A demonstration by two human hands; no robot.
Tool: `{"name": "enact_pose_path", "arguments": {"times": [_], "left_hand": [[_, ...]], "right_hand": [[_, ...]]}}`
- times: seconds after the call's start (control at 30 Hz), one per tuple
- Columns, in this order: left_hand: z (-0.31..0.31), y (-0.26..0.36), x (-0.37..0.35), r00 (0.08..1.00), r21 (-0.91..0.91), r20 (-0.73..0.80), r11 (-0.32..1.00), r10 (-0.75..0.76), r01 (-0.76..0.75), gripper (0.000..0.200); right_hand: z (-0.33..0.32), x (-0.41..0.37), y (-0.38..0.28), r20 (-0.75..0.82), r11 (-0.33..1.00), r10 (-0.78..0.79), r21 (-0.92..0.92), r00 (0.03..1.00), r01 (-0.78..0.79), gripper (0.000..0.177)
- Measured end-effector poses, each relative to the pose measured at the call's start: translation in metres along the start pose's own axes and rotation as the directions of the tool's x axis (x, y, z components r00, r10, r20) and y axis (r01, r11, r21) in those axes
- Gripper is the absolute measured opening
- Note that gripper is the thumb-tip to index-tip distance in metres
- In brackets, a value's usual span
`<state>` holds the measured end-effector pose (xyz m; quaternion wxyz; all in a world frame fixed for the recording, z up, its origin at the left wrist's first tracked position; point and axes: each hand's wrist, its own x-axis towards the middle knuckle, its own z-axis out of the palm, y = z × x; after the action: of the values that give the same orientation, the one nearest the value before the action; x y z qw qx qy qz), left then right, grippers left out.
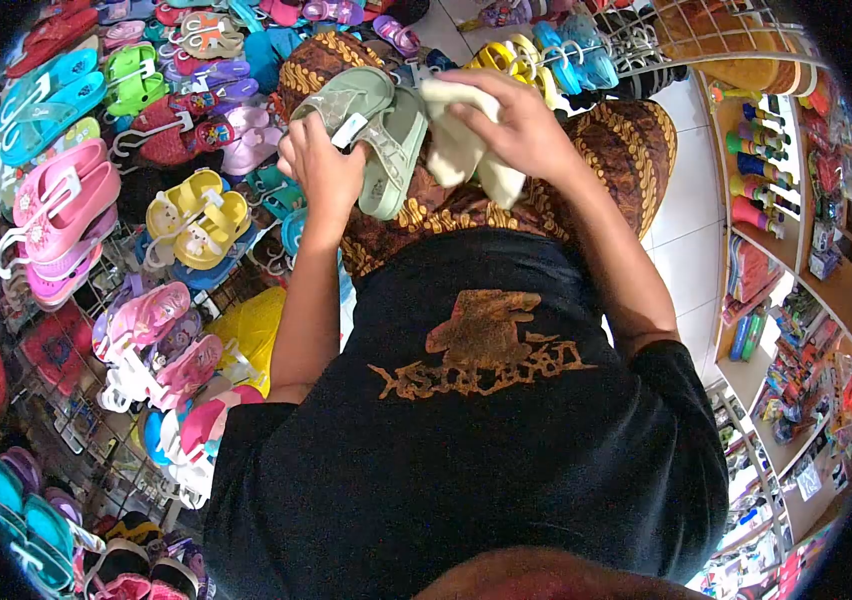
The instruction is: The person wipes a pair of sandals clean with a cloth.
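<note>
My left hand (328, 178) grips a pair of pale green slide sandals (396, 160) by their side, its fingers wrapped round the edge. A small white tag (347, 130) shows on the sandals near my fingertips. To the right, my right hand (518, 125) is closed on a cream-coloured cloth (456, 155), which hangs in folds just beside the sandals. Both hands are above my lap, over brown patterned batik fabric (626, 165).
Sandals on white hangers crowd the rack on the left, including pink shoes (66, 205) and yellow clogs (201, 218). Yellow and blue sandals (576, 55) hang ahead. Shelves of small goods (761, 180) line the right, beyond white floor tiles (691, 200).
</note>
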<state>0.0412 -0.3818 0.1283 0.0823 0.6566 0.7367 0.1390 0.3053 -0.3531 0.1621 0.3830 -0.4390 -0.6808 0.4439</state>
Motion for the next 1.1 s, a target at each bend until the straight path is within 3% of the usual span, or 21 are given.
{"name": "enact_pose_path", "arguments": {"times": [0.03,0.1,0.17,0.23,0.33,0.43,0.57,0.6,0.63,0.7,0.73,0.77,0.83,0.9,0.97,1.1], "left_hand": [[0.0,0.001,0.0,1.0,0.007,-0.007,1.0,0.01,-0.01,0.061],[-0.001,0.007,-0.002,0.999,0.019,-0.021,0.999,0.029,-0.028,0.061],[-0.002,0.014,-0.002,0.999,0.043,-0.027,0.998,0.042,-0.041,0.062],[-0.001,0.019,-0.004,0.998,0.074,-0.027,0.996,0.048,-0.046,0.064],[0.0,0.02,-0.004,0.999,0.079,0.013,0.996,0.047,-0.048,0.066],[-0.003,0.022,-0.004,0.997,0.055,0.06,0.997,0.048,-0.051,0.066],[-0.004,0.021,0.001,0.993,0.038,0.098,0.996,0.071,-0.075,0.066],[-0.005,0.02,0.0,0.992,0.024,0.026,0.992,0.121,-0.122,0.056],[-0.007,0.015,0.001,0.996,-0.071,0.026,0.994,0.085,-0.083,0.051],[-0.012,0.002,0.003,0.999,-0.249,0.036,0.968,0.011,-0.002,0.041],[-0.016,0.004,0.003,0.999,-0.288,-0.036,0.957,-0.033,0.021,0.03],[-0.024,0.008,0.0,0.998,-0.217,-0.044,0.976,-0.034,0.024,0.03],[-0.044,0.025,-0.006,0.997,-0.081,-0.063,0.996,-0.037,0.031,0.029],[-0.042,0.029,-0.01,0.997,-0.117,-0.049,0.992,-0.054,0.047,0.029],[-0.042,0.033,-0.013,0.993,-0.207,0.016,0.971,-0.116,0.117,0.03],[-0.056,0.04,-0.015,0.981,-0.195,0.077,0.962,-0.18,0.192,0.034]], "right_hand": [[0.004,0.005,0.0,0.031,0.977,-0.095,-0.188,0.995,0.099,0.033],[0.015,0.011,0.0,0.143,0.801,-0.25,-0.525,0.957,0.288,0.034],[0.038,0.001,0.016,0.236,0.711,-0.113,-0.66,0.965,0.244,0.042],[0.043,-0.007,0.01,0.296,0.702,0.14,-0.703,0.945,0.116,0.043],[0.039,-0.024,0.017,0.264,0.811,0.096,-0.579,0.96,0.078,0.045],[0.026,-0.034,0.017,0.344,0.89,0.136,-0.454,0.929,0.038,0.045],[0.01,-0.034,0.038,0.311,0.997,0.083,-0.016,0.947,-0.082,0.04],[0.001,-0.033,0.024,0.408,0.744,0.453,0.317,0.793,-0.588,0.032],[0.005,-0.038,0.035,0.319,0.739,0.418,0.425,0.85,-0.523,0.031],[0.006,-0.04,0.025,0.217,0.828,0.264,0.449,0.94,-0.336,0.034],[-0.009,-0.036,-0.001,0.43,0.771,0.392,0.328,0.813,-0.545,0.035],[-0.003,-0.039,-0.002,0.401,0.82,0.205,0.428,0.893,-0.381,0.035],[0.005,-0.039,-0.018,0.372,0.841,-0.072,0.522,0.925,-0.145,0.034],[0.007,-0.034,-0.035,0.417,0.954,-0.206,0.286,0.885,0.087,0.04],[0.019,-0.035,-0.033,0.489,0.974,-0.17,0.218,0.855,0.069,0.043],[0.024,-0.037,-0.033,0.508,0.984,-0.125,0.173,0.852,0.042,0.045]]}}
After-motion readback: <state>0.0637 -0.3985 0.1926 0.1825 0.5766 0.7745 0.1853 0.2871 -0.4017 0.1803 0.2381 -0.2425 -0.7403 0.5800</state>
